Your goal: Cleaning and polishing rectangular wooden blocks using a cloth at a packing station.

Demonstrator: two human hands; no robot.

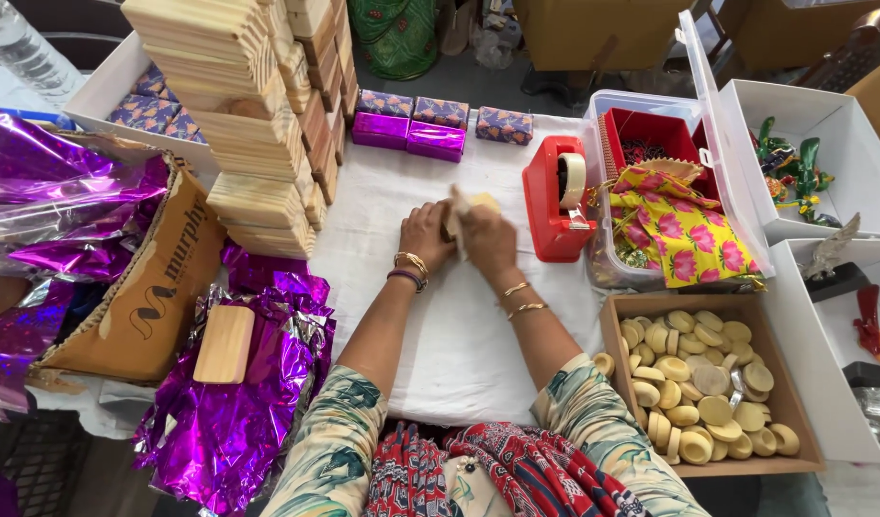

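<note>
Far left: crumpled purple foil sheets (62,206) spilling from a brown cardboard box (157,306). More purple foil (234,421) in front of the box, a lone wooden block (225,345) lying flat on it. Tall leaning stacks of wooden blocks (253,115) just right of the box, on the white cloth (459,354). Behind them, a white tray with patterned wrapped boxes (148,101). Row of wrapped boxes (440,124), purple and patterned, at the far edge of the cloth.

Centre: left hand (426,235) and right hand (488,239) pressed close together over the cloth, both closed around a small pale wooden piece (464,213) held between them. Blurred, so exact finger placement unclear. Bangles on both wrists.

Right of the hands: red tape dispenser (555,201) standing just beside the right hand, not touching. Clear plastic bin (651,105), lid up, holding a red box and pink-and-yellow floral cloth (684,230). Near right: open cardboard box (612,330) full of round pale wooden discs (699,383). Far right: white boxes (842,144) with small coloured figurines (794,168).
</note>
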